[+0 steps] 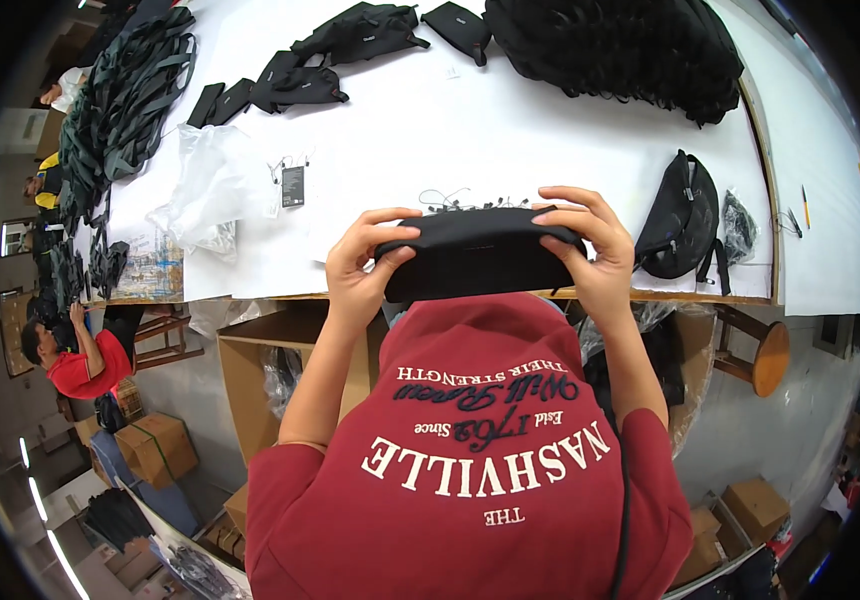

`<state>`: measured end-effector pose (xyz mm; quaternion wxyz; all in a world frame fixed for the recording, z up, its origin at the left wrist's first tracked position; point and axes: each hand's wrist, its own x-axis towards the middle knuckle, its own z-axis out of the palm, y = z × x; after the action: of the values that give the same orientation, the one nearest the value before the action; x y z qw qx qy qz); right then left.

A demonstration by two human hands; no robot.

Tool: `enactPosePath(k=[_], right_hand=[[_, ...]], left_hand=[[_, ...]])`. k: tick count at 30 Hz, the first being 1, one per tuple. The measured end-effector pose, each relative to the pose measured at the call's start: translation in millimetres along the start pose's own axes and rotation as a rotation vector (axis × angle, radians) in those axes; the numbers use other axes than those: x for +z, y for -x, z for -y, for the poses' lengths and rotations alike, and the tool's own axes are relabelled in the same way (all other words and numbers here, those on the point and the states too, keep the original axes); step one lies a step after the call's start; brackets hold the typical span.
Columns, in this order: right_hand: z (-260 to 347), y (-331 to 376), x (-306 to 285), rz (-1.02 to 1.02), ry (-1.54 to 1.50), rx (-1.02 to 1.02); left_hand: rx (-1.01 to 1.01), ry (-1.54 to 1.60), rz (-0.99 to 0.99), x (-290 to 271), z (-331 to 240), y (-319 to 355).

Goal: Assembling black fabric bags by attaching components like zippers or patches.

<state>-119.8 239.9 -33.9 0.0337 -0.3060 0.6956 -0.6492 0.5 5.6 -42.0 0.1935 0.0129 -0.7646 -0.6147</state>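
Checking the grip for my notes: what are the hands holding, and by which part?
Both hands hold one black fabric pouch by its two ends: the left hand at its left end, the right hand at its right end, fingers curled over the top edge.

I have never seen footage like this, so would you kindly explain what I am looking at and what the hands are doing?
There is no machine here: a person wears a wide-angle camera on the head, looking down, so straight edges curve and the red shirt fills the bottom. The left hand and right hand grip the two ends of a black pouch, held above the edge of a white table. On the table lie more black bags: a waist bag to the right, a big pile at the far side, plus straps, clear plastic wrapping and a small dark tag. Cardboard boxes stand on the floor.
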Motion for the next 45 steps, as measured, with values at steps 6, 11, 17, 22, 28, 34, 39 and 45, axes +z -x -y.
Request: enactPosePath(k=[6, 11, 17, 22, 28, 34, 39, 45], right_hand=[[15.5, 27.1, -20.0, 0.200, -0.071, -0.040], [53.3, 24.0, -45.2, 0.746, -0.155, 0.179], [84.3, 19.0, -46.2, 0.555, -0.227, 0.527], [90.9, 7.4, -46.8, 0.655, -0.091, 0.675], [96.5, -1.0, -51.7, 0.739, 0.062, 0.555], [72.8, -11.9, -52.2, 0.622, 0.110, 0.508], [-25.5, -33.1, -33.1, 0.092, 0.353, 0.205], [-166.7, -31.7, 14.6, -0.155, 0.726, 0.197]], left_hand=[[0.092, -0.173, 0.137, -14.8, -26.9, 12.0], [-0.090, 0.045, 0.500, -32.2, -63.8, 12.5], [-0.614, 0.018, 0.430, -22.9, -114.8, -0.3], [-0.628, -0.075, 0.635, -26.7, -122.6, -8.9], [-0.701, -0.169, 0.630, -27.3, -134.5, -13.6], [-0.633, -0.166, 0.450, -26.7, -109.2, -19.0], [-0.257, -0.526, -0.035, -29.2, 29.1, -28.4], [-0.326, -0.711, 0.213, 32.7, 150.3, 12.5]])
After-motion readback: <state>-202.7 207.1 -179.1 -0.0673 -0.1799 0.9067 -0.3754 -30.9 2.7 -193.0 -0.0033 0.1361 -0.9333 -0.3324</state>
